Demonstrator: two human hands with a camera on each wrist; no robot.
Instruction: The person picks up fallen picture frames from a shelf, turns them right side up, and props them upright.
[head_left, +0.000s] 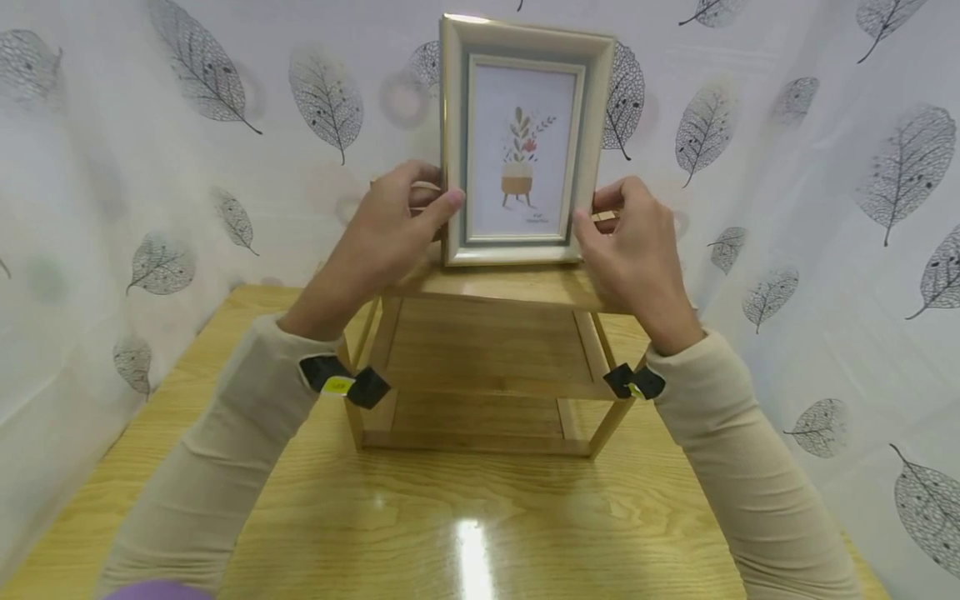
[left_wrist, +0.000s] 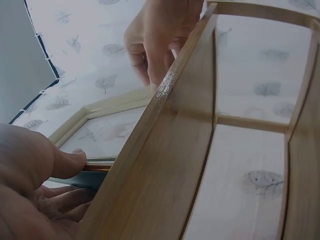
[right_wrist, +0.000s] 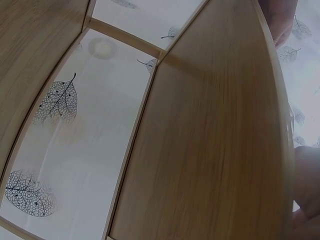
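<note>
A cream picture frame (head_left: 517, 252) with a gold-coloured edge stands nearly upright over the top board of a wooden shelf rack (head_left: 487, 286). Its print (head_left: 517, 150) shows a potted plant. My left hand (head_left: 390, 221) grips the frame's left side low down, thumb at the front edge and fingers behind, as the left wrist view shows too. Opposite, my right hand (head_left: 633, 237) pinches the lower right side, its thumb on the front border. The boards of the rack fill most of the right wrist view, where only parts of hands appear at the right edge.
The rack has lower boards (head_left: 480, 417) and slim side posts, and stands on a wood-grain table (head_left: 450, 500). A white curtain with dark leaf prints (head_left: 810, 167) hangs behind and at both sides. A purple object (head_left: 157, 590) shows at the bottom left.
</note>
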